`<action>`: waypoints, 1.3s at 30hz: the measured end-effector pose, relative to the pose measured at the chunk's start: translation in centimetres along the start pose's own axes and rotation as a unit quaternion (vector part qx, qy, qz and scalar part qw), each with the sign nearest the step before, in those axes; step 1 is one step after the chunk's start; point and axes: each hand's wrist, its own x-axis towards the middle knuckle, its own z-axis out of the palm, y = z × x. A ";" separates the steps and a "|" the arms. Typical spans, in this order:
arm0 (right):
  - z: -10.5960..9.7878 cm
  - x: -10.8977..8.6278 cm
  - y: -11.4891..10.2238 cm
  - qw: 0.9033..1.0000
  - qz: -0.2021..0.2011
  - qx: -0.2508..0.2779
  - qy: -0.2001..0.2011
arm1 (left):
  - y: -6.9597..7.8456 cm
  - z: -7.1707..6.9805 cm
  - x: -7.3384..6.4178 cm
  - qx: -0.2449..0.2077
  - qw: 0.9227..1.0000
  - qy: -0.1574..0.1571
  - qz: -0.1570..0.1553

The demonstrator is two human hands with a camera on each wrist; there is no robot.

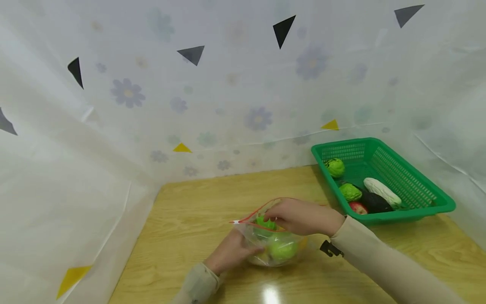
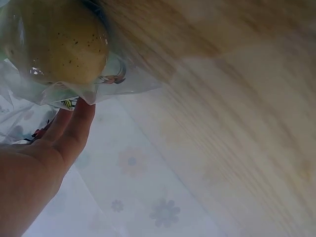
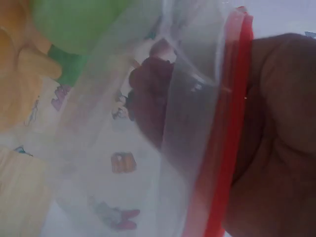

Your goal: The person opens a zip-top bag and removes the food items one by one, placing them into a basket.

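A clear zip bag [image 1: 262,253] with a red seal stands on the table, its mouth spread. My left hand [image 1: 235,249] holds its left side, thumb in front and fingers behind; in the left wrist view two fingertips press the plastic below a speckled yellowish round item [image 2: 64,44]. My right hand [image 1: 294,215] reaches into the mouth, fingers loosely bent right by a bumpy green vegetable [image 1: 265,223]. Through the plastic in the right wrist view, its fingers [image 3: 150,94] show nothing between them. Lower in the bag is a smooth light-green round fruit [image 1: 282,249], with orange pieces [image 3: 24,74] beside it.
A green basket [image 1: 414,171] stands at the back right. It holds bumpy green vegetables [image 1: 350,192], a red apple [image 1: 358,207], a dark purple eggplant [image 1: 375,202] and a long white vegetable [image 1: 381,192]. Patterned plastic sheeting [image 1: 235,105] encloses the wooden table [image 1: 182,236].
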 end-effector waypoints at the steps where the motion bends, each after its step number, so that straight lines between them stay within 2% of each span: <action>1: 0.2 0.2 0.1 1.000 0.000 -0.008 -0.010 | 0.0 0.0 0.0 0.007 1.000 0.002 0.001; 6: 0.8 0.6 0.4 0.998 0.022 -0.029 -0.059 | 0.0 -0.1 0.0 0.023 1.000 0.009 0.006; 14: 0.8 0.7 0.6 0.992 0.057 0.018 -0.112 | 0.2 -0.3 -0.1 0.017 1.000 0.004 0.002; 18: 0.5 0.7 0.7 0.988 0.056 0.055 -0.136 | 0.1 -0.3 0.0 0.010 1.000 0.000 0.009; 25: 0.2 0.9 0.6 0.975 0.059 0.123 -0.175 | 0.0 -0.2 0.0 0.024 0.999 -0.009 0.033; 32: 0.3 1.0 0.6 0.973 0.049 0.118 -0.192 | 0.1 0.0 -0.2 0.025 1.000 -0.006 0.014; 39: 0.7 0.7 0.9 0.975 0.031 0.122 -0.184 | 0.0 0.0 -0.3 0.031 0.999 -0.004 0.015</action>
